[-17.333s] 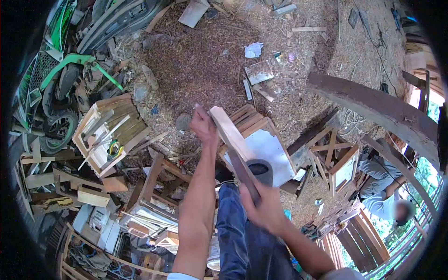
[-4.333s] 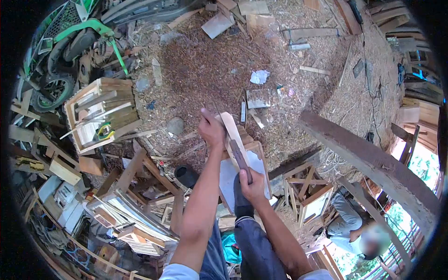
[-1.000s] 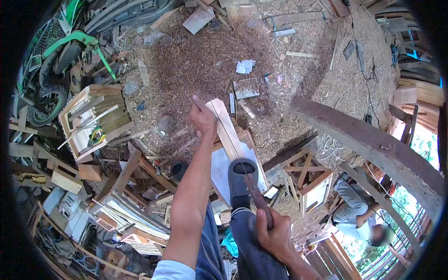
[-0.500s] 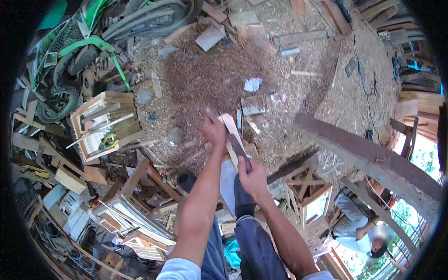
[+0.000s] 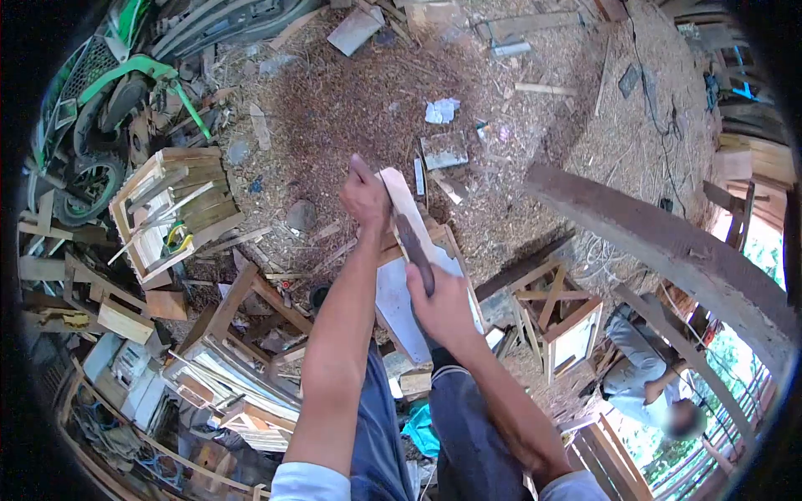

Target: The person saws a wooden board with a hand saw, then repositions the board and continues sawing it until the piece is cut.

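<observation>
A pale wooden piece with a rounded end (image 5: pixel 403 199) slants across the middle of the head view, over a white panel (image 5: pixel 399 305). Along it lies a dark, narrow tool (image 5: pixel 415 250). My right hand (image 5: pixel 447 307) is wrapped round the tool's near end, thumb along the handle. Beyond it, my left hand (image 5: pixel 366 199) is closed at the left side of the pale piece, round the tool's far end, whose tip shows above the fingers. The tool rests against the wood; the part between the hands is partly hidden.
A wooden crate with sticks (image 5: pixel 171 215) stands at the left, below a green motorbike (image 5: pixel 125 75). A thick beam (image 5: pixel 652 242) crosses the right side. Paper (image 5: pixel 441 110) and scraps lie on the shavings-covered ground. A person (image 5: pixel 643 376) sits at the lower right.
Both hands have shifted slightly, and more of the white panel shows between my arms. The surroundings sit higher and further left in view. Both hands keep their hold.
</observation>
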Motion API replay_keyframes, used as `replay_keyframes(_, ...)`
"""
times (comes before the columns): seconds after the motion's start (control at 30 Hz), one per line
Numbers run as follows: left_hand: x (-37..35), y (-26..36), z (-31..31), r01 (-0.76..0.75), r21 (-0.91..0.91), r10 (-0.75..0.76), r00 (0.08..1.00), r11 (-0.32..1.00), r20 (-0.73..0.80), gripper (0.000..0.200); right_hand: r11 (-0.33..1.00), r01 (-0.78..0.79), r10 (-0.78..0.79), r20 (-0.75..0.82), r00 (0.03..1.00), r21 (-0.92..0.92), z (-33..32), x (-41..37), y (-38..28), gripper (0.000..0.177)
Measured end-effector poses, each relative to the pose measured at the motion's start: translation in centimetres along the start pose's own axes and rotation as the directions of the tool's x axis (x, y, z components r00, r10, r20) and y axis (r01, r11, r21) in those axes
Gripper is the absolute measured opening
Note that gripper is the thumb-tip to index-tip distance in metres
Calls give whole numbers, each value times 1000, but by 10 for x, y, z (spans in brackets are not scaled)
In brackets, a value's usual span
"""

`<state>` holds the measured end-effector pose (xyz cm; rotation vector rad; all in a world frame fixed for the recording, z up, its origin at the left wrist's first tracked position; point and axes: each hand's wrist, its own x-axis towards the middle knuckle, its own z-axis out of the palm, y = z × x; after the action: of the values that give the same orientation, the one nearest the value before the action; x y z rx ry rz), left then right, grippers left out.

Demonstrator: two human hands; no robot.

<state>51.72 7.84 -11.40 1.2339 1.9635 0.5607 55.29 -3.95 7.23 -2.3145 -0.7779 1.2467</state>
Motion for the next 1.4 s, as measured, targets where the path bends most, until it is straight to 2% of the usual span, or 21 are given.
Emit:
replay_keyframes(0.13,-2,14,2,-28,141,26,1000,990,16,62,998,-44,40,-76,996,-49,-5,3,-8,40)
replay_keyframes(0.17,-4,15,3,4,88,-10,998,996,63,60,998,-57,57,-86,995,4,-5,5,-12,41)
replay_keyframes(0.27,3,1,13,-40,41,35,994,998,103,56,996,-91,92,-57,994,17,0,4,1,39)
replay_keyframes(0.37,-3,8,6,-180,-5,180,984,984,21,50,1000,-25,26,-70,997,13,4,-1,52,32)
replay_keyframes(0.47,-8,7,-4,-86,-61,93,986,994,137,40,996,39,-33,-65,997,86,7,-1,82,30)
replay_keyframes(0.53,-14,3,-11,-91,-139,112,982,986,149,36,997,67,-64,-90,994,31,11,-6,81,30)
replay_keyframes(0.6,-19,1,-13,-98,-229,134,980,968,148,34,997,73,-71,-94,993,21,15,-7,73,30)
replay_keyframes(0.63,-21,-4,-10,-100,-279,144,980,955,140,34,997,27,-19,-98,995,74,13,-6,56,29)
replay_keyframes(0.67,-20,-7,-10,-105,-326,155,979,939,130,33,999,-27,28,-61,998,31,3,-2,33,33)
replay_keyframes(0.7,-18,-9,-12,-64,-353,133,976,933,174,34,997,-81,81,-20,997,-16,-11,5,9,36)
replay_keyframes(0.77,-23,-11,-18,36,-395,82,957,918,278,34,994,-33,28,-49,998,-107,-38,34,-40,49)
replay_keyframes(0.87,-23,-23,-10,-14,-469,115,975,883,188,33,995,-90,93,68,993,-39,-47,79,-54,54)
replay_keyframes(0.9,-28,-14,-12,112,-540,-5,980,834,197,36,986,-90,99,54,994,-137,-48,67,-55,51)
replay_keyframes(1.0,-29,-3,-22,300,-535,-317,946,790,63,37,1000,-21,22,-65,998,17,-16,5,11,37)
replay_keyframes(1.03,-27,-10,-26,293,-531,-316,948,795,50,36,997,27,-22,-81,996,68,-4,-6,41,31)
replay_keyframes(1.1,-18,-26,-27,345,-638,-413,909,688,47,35,990,3,2,-40,999,138,7,-1,68,26)
replay_keyframes(1.13,-12,-32,-27,363,-685,-454,889,631,53,34,984,-12,16,-22,1000,178,11,1,73,23)
replay_keyframes(1.23,-9,-39,-35,345,-691,-446,894,635,36,32,990,-27,31,-26,999,138,2,-2,53,22)
replay_keyframes(1.33,-14,-39,-31,383,-702,-481,874,601,66,32,986,157,-146,-157,977,59,3,15,37,21)
replay_keyframes(1.37,-14,-40,-29,395,-703,-489,869,592,77,32,920,370,-296,-390,872,129,17,44,37,19)
replay_keyframes(1.4,-9,-38,-27,399,-728,-492,865,557,98,32,853,521,-471,-467,748,-27,14,86,16,19)
